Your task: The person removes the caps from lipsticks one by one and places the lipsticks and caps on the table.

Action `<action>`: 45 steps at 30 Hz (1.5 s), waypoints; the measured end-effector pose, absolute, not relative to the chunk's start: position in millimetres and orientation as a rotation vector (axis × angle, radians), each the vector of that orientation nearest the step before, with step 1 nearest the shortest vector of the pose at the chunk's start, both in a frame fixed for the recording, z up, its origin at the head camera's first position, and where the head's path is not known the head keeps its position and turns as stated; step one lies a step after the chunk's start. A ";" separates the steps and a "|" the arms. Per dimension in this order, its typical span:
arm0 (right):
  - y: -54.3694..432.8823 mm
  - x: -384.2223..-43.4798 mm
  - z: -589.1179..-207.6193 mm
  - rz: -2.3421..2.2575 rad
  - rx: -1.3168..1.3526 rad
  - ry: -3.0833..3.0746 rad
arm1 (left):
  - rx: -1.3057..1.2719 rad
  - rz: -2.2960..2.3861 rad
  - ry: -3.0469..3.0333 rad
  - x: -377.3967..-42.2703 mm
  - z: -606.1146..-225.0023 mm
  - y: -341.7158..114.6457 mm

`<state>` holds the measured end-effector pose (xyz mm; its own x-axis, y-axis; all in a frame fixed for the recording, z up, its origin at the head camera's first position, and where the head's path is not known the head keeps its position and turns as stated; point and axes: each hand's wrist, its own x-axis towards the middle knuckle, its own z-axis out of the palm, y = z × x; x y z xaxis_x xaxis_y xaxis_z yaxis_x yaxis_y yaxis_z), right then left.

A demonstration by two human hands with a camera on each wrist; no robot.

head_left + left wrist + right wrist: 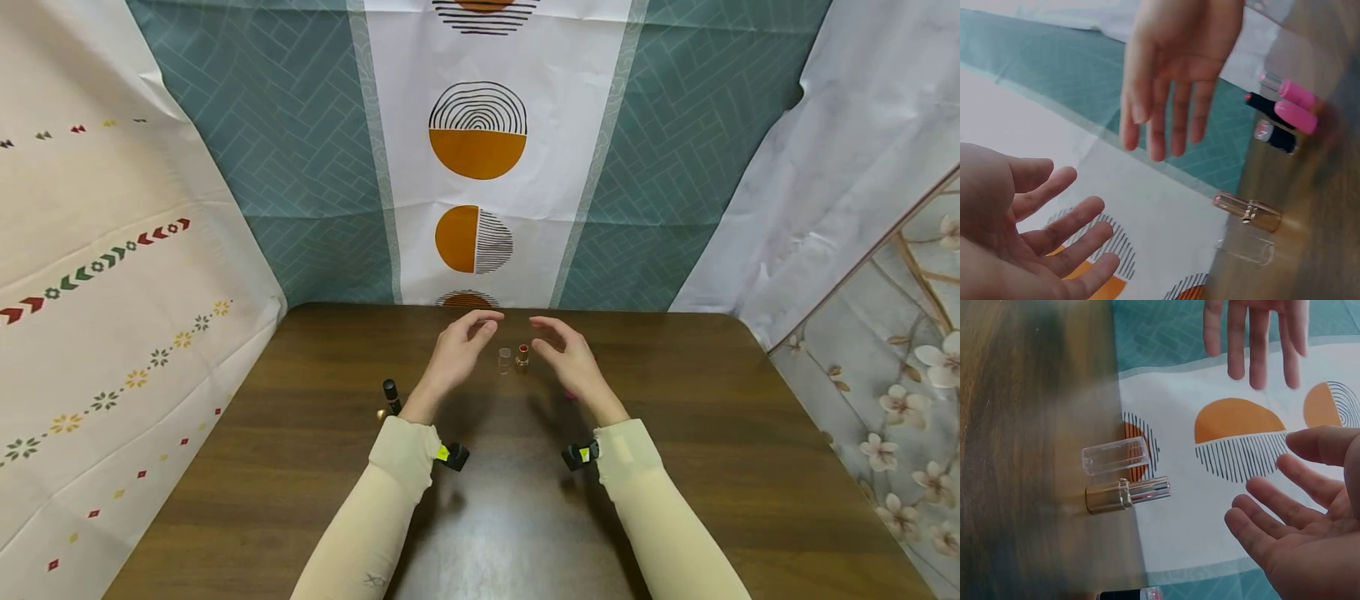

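My left hand [459, 350] and right hand [572, 360] are raised over the table, palms facing each other with a gap between. Fingers on both are loosely bent and hold nothing. Between and below them a gold lipstick [522, 360] stands uncapped, its red tip showing. Beside it stands a clear cap [504, 362], apart from the lipstick. In the left wrist view, a bright pink tube [1297, 117], a slim black item with a red tip [1266, 108] and a black lipstick [1277, 137] stand close together, beyond the gold one. My right forearm mostly hides that group in the head view.
Near my left wrist a black tube [391, 393] stands on the brown wooden table [495, 533], with a small gold round-ended item [381, 414] beside it, partly hidden. A patterned cloth [480, 192] hangs behind the table's far edge.
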<state>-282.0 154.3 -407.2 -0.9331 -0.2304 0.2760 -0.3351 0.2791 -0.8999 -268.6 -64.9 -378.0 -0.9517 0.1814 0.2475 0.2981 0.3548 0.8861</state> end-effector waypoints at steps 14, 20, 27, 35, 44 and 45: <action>151.0 -270.8 -414.9 1.801 0.609 -2.461 | -0.406 -1.619 -2.572 -252.4 -382.6 -88.0; 145.9 -268.0 -414.7 1.801 0.606 -2.469 | -0.407 -1.478 -2.698 -251.1 -378.8 -103.8; 136.5 -260.6 -413.9 1.781 0.621 -2.489 | -0.443 -1.283 -2.883 -247.7 -380.0 -124.9; 130.6 -259.3 -422.4 1.808 0.703 -2.548 | -0.469 -1.135 -3.088 -243.8 -379.9 -140.2; 131.1 -256.5 -426.0 1.835 0.801 -2.687 | -0.518 -1.015 -3.210 -237.4 -374.4 -151.0; 130.9 -257.0 -427.6 1.843 0.812 -2.689 | -0.523 -1.020 -3.212 -237.5 -374.1 -150.7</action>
